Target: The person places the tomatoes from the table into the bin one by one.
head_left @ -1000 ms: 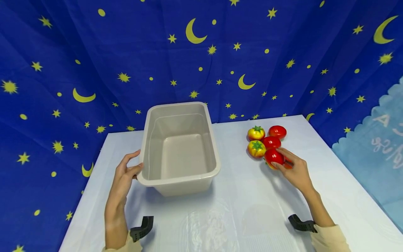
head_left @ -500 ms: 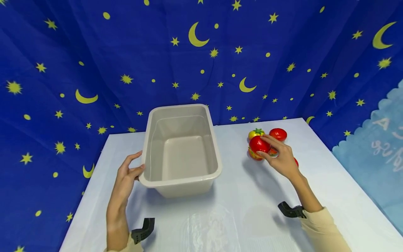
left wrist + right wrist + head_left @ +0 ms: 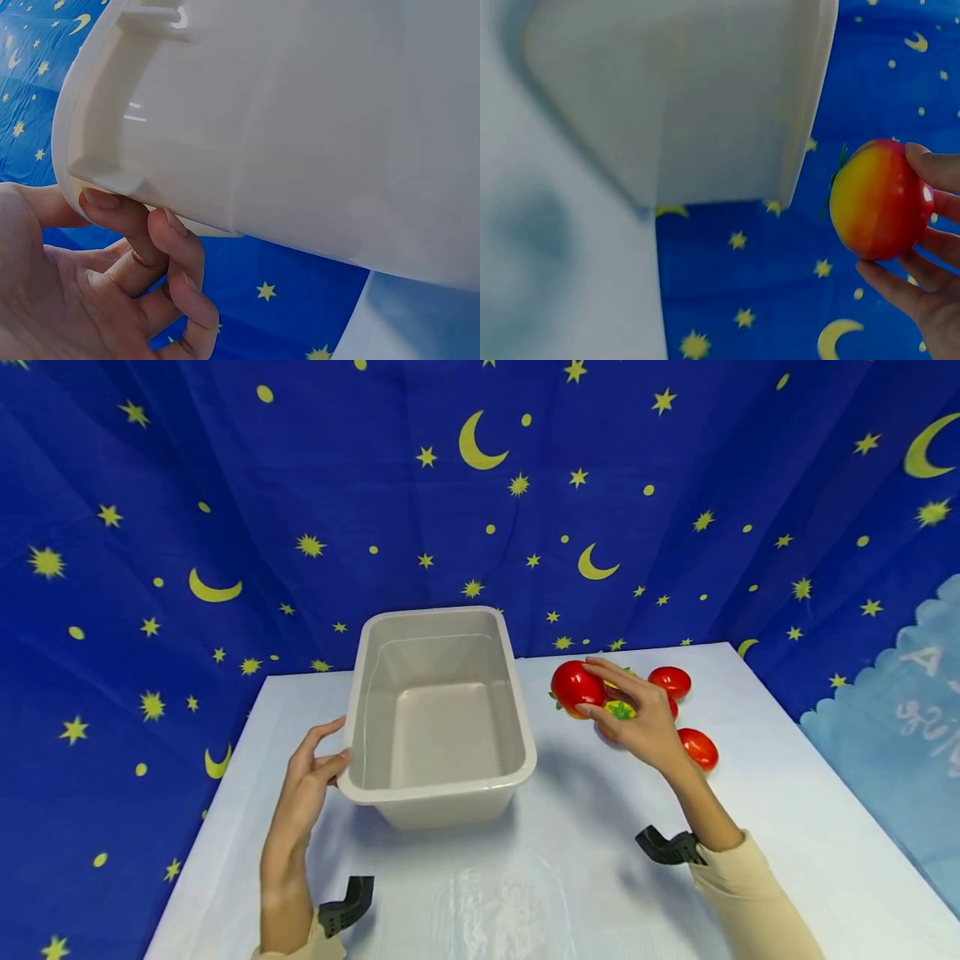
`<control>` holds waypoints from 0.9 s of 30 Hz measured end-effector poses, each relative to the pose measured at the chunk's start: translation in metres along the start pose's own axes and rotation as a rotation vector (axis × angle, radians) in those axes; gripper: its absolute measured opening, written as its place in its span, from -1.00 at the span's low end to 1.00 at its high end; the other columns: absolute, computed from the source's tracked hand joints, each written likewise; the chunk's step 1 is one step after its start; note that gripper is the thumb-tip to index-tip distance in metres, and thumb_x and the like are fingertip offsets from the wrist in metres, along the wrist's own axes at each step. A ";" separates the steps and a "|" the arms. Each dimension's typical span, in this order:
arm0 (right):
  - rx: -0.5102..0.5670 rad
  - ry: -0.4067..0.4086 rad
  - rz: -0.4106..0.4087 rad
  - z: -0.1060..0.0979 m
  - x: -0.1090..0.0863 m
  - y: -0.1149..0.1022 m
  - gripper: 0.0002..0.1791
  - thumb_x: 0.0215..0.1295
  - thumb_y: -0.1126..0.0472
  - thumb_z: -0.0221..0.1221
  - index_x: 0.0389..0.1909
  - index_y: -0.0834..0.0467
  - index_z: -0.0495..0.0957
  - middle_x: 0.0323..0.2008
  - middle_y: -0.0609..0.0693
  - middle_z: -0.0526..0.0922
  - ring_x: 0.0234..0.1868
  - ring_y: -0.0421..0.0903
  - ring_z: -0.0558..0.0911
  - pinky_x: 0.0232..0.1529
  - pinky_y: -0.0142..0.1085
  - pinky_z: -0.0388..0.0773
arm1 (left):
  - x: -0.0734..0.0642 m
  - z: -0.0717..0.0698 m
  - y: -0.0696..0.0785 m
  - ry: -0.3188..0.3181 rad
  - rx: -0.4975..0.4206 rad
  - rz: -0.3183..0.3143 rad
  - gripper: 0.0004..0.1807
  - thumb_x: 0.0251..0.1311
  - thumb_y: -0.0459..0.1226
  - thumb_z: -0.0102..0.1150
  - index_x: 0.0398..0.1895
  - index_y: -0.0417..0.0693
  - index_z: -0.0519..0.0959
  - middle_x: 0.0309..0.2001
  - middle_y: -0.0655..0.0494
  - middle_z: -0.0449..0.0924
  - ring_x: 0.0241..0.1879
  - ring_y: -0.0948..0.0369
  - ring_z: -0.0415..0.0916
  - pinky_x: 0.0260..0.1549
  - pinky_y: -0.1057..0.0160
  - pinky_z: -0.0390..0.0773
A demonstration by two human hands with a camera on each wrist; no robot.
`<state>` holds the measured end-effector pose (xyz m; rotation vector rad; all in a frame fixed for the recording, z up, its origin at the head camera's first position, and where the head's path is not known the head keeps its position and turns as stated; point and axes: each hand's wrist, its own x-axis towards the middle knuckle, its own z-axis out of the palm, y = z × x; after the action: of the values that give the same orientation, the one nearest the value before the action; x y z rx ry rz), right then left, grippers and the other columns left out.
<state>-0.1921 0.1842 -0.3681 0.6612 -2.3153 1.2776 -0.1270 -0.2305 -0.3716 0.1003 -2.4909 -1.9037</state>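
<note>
Plastic tub: table beneath | left hand: at tub's left rim, near front corner | right hand: right of tub, held tomato on its tub-facing side | other tomatoes: on table, farther right of tub | curtain: behind tub

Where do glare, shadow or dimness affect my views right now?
Head: bright, pale glare on the near table, shadow by the bin; left wrist: small white glints on the bin; right wrist: dimmer than head, soft-edged shadow on the table, small highlight on the held tomato.
</note>
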 end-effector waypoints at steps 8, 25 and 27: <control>0.073 -0.005 -0.070 0.019 0.014 -0.025 -0.38 0.02 0.48 0.39 0.19 0.27 0.53 0.23 0.16 0.54 0.23 0.10 0.53 0.04 -0.49 0.48 | -0.001 0.000 -0.001 0.000 -0.003 0.030 -0.50 0.43 -0.32 -0.08 0.42 -0.13 0.24 -0.44 0.21 0.71 -0.47 0.29 0.58 -0.22 0.31 0.44; 0.295 -0.138 -0.017 0.073 0.041 -0.055 -0.38 0.14 0.41 0.34 0.27 0.25 0.45 0.29 0.16 0.45 0.28 0.08 0.47 0.03 -0.10 0.57 | 0.000 0.000 0.001 -0.004 0.009 0.011 -0.48 0.42 -0.34 -0.09 0.43 -0.13 0.21 -0.44 0.23 0.70 -0.47 0.30 0.57 -0.22 0.32 0.42; 0.311 -0.164 -0.006 0.079 0.043 -0.055 -0.38 0.14 0.41 0.33 0.27 0.26 0.45 0.27 0.17 0.43 0.24 0.10 0.49 0.02 -0.10 0.57 | 0.000 0.000 0.002 -0.005 0.008 0.010 -0.47 0.42 -0.33 -0.09 0.44 -0.13 0.21 -0.43 0.22 0.70 -0.46 0.30 0.57 -0.22 0.32 0.42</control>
<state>-0.2048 0.0819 -0.3466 0.9026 -2.2568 1.6564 -0.1270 -0.2302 -0.3696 0.0838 -2.4977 -1.8920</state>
